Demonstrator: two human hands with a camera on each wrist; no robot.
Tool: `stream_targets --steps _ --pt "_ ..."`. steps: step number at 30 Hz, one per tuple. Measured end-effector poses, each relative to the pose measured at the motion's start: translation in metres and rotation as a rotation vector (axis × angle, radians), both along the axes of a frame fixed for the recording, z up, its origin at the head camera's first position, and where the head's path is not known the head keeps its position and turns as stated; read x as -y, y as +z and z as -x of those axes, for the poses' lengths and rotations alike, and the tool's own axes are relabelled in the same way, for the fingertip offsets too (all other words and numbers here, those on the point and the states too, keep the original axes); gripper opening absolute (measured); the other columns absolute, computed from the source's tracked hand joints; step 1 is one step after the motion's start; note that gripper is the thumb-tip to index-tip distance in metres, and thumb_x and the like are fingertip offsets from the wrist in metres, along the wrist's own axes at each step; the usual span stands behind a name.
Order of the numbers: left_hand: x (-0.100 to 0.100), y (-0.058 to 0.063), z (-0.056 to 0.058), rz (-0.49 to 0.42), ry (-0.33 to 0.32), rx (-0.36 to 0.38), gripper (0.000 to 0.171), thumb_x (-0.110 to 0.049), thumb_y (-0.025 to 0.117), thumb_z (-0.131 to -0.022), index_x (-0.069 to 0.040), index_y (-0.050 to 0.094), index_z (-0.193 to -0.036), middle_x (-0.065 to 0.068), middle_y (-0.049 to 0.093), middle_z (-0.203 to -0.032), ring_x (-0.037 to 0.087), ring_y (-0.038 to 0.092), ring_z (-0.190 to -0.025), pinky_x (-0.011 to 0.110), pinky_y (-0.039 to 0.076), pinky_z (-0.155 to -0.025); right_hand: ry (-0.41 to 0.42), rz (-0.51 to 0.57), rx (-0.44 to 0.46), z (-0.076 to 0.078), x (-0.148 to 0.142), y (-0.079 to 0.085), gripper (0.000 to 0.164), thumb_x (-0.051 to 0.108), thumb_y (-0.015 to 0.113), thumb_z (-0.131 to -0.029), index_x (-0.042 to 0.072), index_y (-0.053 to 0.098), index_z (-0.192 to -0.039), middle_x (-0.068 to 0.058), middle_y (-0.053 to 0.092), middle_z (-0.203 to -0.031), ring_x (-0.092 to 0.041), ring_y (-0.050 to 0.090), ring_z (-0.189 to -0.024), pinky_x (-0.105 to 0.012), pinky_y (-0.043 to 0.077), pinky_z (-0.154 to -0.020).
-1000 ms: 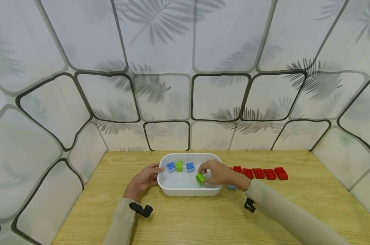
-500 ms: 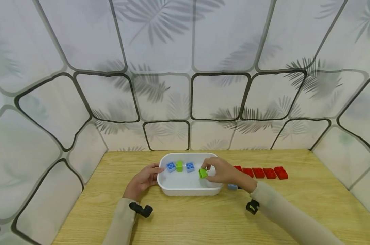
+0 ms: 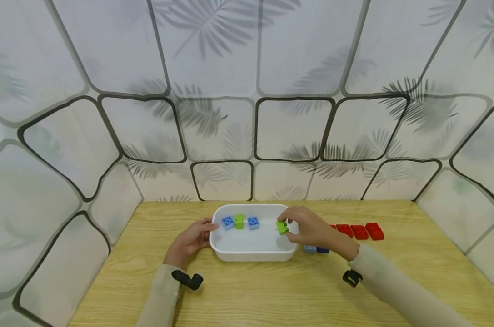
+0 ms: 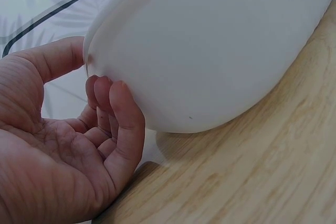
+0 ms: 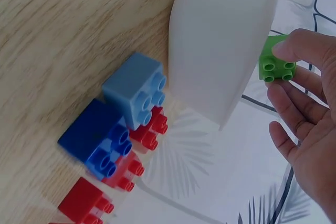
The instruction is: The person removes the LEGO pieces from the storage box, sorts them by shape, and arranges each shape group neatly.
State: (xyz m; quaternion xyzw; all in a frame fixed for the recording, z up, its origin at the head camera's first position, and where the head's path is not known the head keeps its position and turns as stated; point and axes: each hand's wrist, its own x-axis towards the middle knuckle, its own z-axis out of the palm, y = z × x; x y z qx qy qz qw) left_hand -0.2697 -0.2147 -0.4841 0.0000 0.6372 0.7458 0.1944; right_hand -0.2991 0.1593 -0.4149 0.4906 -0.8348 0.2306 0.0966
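Note:
My left hand (image 3: 192,237) grips the left end of a white plastic tub (image 3: 252,257). In the left wrist view its thumb is at the rim and its fingertips press the outer wall (image 4: 199,51). A green toy building brick (image 3: 281,228) is pinched between the thumb and fingers of my right hand (image 3: 312,230), over the tub's right end. Its round studs show in the right wrist view, where the brick (image 5: 274,66) is near the rim. Inside the tub lie a light blue brick (image 3: 228,222), another green brick (image 3: 239,221) and a second light blue brick (image 3: 253,223).
Right of the tub, a row of red bricks (image 3: 360,232) lies on the wooden table (image 3: 247,295), partly hidden by my right hand. In front of it sit a light blue brick (image 3: 310,249) and a dark blue brick (image 3: 322,250). A patterned curtain (image 3: 226,181) stands behind.
My right hand has moved right with the green brick, from the middle right of the tub to its right end. The left hand and tub have stayed still.

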Motion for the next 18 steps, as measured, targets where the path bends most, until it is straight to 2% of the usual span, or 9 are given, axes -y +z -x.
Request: stream_targets --steps 4,10,18 --pt "0.000 0.000 0.001 0.008 0.001 0.003 0.057 -0.020 0.057 -0.105 0.007 0.035 -0.149 0.006 0.070 -0.115 0.011 0.071 -0.093 0.027 0.059 -0.079 0.009 0.027 -0.033 -0.002 -0.007 0.003 0.032 0.000 0.080 -0.080 0.004 0.071 -0.110 -0.005 0.072 -0.103 -0.022 0.065 -0.087 -0.035 0.056 -0.078" --pt "0.000 0.000 0.001 0.001 -0.006 0.002 0.055 -0.020 0.056 -0.105 0.007 0.036 -0.149 0.006 0.071 -0.115 0.011 0.071 -0.093 0.027 0.059 -0.079 -0.060 0.014 -0.064 -0.005 -0.019 0.006 0.031 0.001 0.080 -0.078 0.005 0.073 -0.108 -0.003 0.072 -0.101 -0.022 0.065 -0.089 -0.042 0.055 -0.083" --pt "0.000 0.001 0.000 -0.009 -0.012 0.001 0.055 -0.019 0.055 -0.106 0.007 0.035 -0.150 0.006 0.070 -0.115 0.011 0.071 -0.093 0.027 0.059 -0.079 -0.097 -0.084 -0.151 -0.004 -0.043 0.009 0.032 0.004 0.083 -0.077 0.007 0.074 -0.108 -0.002 0.070 -0.102 -0.018 0.064 -0.093 -0.045 0.055 -0.084"
